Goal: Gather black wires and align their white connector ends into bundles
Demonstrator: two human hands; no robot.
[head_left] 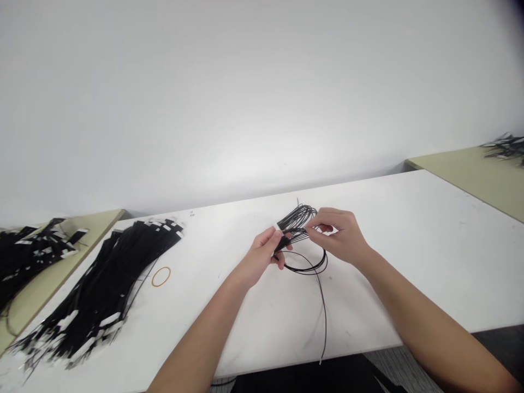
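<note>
By the white table (409, 240), a bundle (298, 217) of thin, black wires is borne at its middle, held up by the hands. One end of it is gripped by the left hand (262, 251), with the thumb pressed against a small white piece (279, 228); whether this is a tag or a connector cannot be told. A few strands (302, 230) are pinched between the thumb and fingertips of the right hand (341, 233). Beneath, wire is curved into smooth loops (303, 270), and one loose end (325, 314) is trailed to the near edge. On the left, a thick heap (110, 267) of black wires, white at both ends, is spread, with a thin orange band (154, 277) laid just beside it. More wires are piled on the yellowish left board (45, 305) and right board (470, 172), the piles being blurred.
</note>
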